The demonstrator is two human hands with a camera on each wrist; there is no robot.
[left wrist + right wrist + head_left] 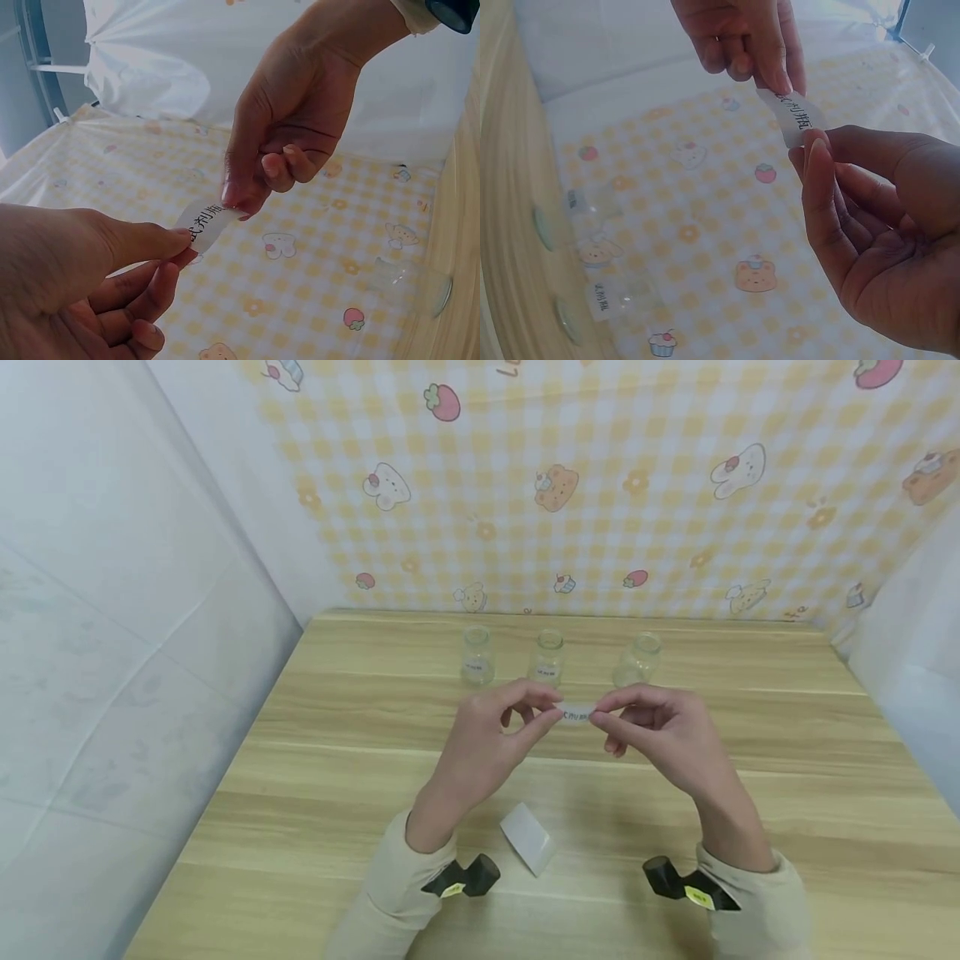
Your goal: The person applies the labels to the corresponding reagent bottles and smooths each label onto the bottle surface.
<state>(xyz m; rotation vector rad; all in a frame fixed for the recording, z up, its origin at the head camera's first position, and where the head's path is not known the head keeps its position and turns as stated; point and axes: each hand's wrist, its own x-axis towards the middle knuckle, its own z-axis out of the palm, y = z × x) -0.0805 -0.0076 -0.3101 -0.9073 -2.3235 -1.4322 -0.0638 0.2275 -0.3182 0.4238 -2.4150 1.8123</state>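
Observation:
Both hands pinch a small white label with dark handwriting [576,713] by its two ends, stretched between thumbs and fingertips above the table. The left hand [487,743] grips its left end and the right hand [667,735] its right end. Up close in the left wrist view, the label [204,226] bends slightly. Just beyond the hands stand a left glass jar [477,647] and a middle glass jar [550,652], each bearing a similar label. The right glass jar [641,658] shows no label.
On the wooden table [337,777] a white slip of paper [527,839] lies between the forearms. A yellow checked cloth [480,485] with cartoon prints hangs behind the table's back edge, and a pale curtain [97,610] borders the left side.

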